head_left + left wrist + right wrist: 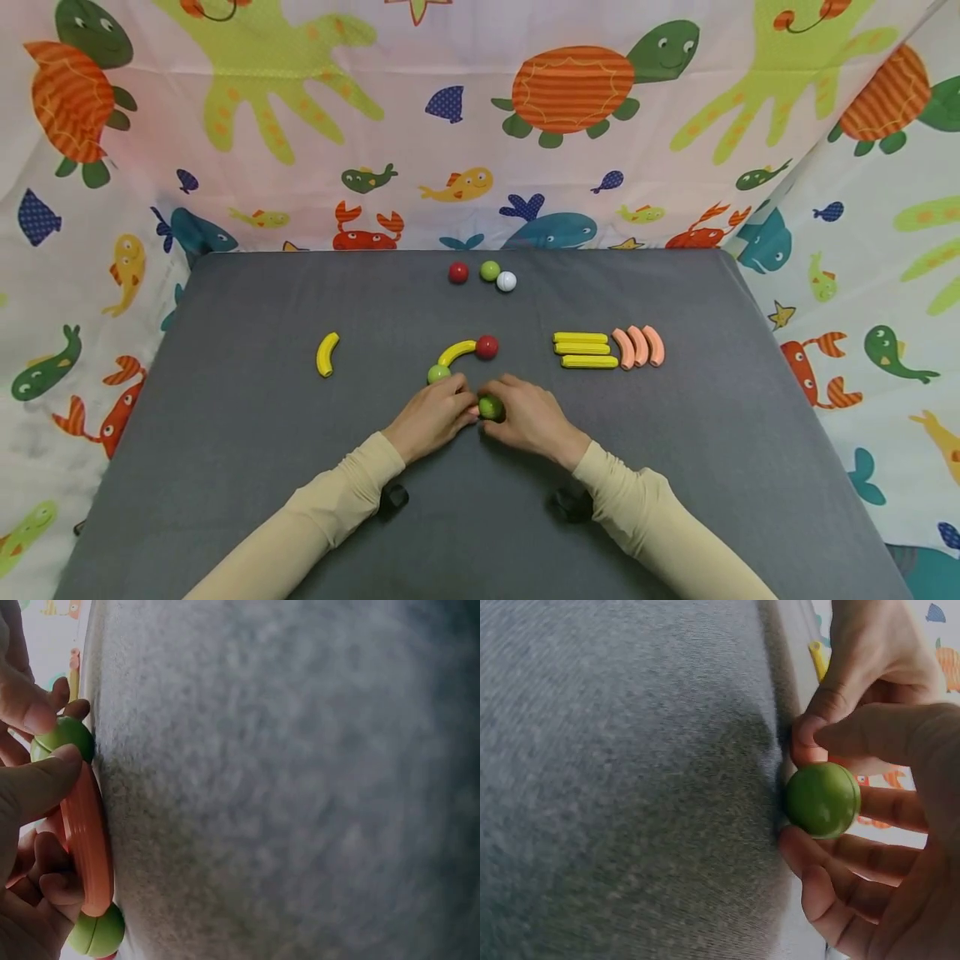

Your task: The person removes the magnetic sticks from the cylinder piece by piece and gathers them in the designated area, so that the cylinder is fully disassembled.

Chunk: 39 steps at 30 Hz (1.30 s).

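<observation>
My left hand (pixel 431 417) grips a curved salmon-pink stick (pixel 88 840), mostly hidden from above by the fingers. One end of that stick meets a green ball (pixel 97 931); its other end is at a second green ball (pixel 491 407). Thumb and fingers of my right hand (pixel 534 419) hold this second ball (pixel 823 800), close beside the left fingertips. Beyond the left hand, a curved yellow stick (pixel 456 352) runs from the first green ball (pixel 438 374) to a red ball (pixel 487 347). All this lies low at the grey tabletop.
Three straight yellow sticks (pixel 585 349) and three curved pink sticks (pixel 639 347) lie to the right. A lone curved yellow stick (pixel 327 354) is at left. Near the back edge sit a red ball (pixel 458 272), a green ball (pixel 490 271) and a white ball (pixel 506 282).
</observation>
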### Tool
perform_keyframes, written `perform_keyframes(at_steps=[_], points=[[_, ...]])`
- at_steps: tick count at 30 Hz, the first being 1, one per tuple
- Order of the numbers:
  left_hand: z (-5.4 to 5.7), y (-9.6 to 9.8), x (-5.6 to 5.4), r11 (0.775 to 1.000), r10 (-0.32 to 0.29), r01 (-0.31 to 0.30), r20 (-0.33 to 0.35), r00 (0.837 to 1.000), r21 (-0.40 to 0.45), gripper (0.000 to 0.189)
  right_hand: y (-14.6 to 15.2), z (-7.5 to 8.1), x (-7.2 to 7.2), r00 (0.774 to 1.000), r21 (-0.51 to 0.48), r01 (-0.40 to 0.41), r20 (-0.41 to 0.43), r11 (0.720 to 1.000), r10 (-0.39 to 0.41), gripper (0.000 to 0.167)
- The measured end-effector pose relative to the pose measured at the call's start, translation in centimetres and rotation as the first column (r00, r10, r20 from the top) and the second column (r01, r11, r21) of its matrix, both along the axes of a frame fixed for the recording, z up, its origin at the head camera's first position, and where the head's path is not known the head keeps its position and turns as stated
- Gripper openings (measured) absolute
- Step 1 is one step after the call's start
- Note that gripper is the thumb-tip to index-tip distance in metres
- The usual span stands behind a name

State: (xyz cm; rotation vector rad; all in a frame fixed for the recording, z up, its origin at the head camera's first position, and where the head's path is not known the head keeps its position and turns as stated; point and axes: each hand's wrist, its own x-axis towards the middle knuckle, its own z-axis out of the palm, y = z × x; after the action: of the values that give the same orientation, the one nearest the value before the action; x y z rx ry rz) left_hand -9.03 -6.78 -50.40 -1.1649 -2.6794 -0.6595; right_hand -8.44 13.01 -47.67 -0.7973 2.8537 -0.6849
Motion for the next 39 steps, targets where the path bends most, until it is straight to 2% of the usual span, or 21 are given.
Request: perform_keyframes(at_steps=[10,26,32,39], points=[[0.5,0.0,-0.2,0.999,-0.005,0.006,0.031,1.0,-0.042,0.011,-0.2,-0.3,0.0,0.996,-0.012,-0.041,-0.074,0.999,0.04,0.025],[0.4,0.2,-0.4,0.998,-0.012,0.013,0.013,1.0,-0.058,0.011,-0.2,-0.5,-0.3,0.998,-0.029,-0.033,-0.058,0.999,0.031,0.024],[0.5,-0.1,-0.6,0.997,-0.006,0.005,-0.001,1.0,-0.079,0.011,0.7,-0.3,-0.6,0.999,-0.038,0.018,-0.033,0.999,-0.02,0.021],[0.3,-0.3,-0.6,0.997,-0.003,0.005,0.024,1.0,-0.076,0.011,1.6,0.0,-1.4,0.997,-0.096,0.07,0.042,0.993,-0.067,0.024]])
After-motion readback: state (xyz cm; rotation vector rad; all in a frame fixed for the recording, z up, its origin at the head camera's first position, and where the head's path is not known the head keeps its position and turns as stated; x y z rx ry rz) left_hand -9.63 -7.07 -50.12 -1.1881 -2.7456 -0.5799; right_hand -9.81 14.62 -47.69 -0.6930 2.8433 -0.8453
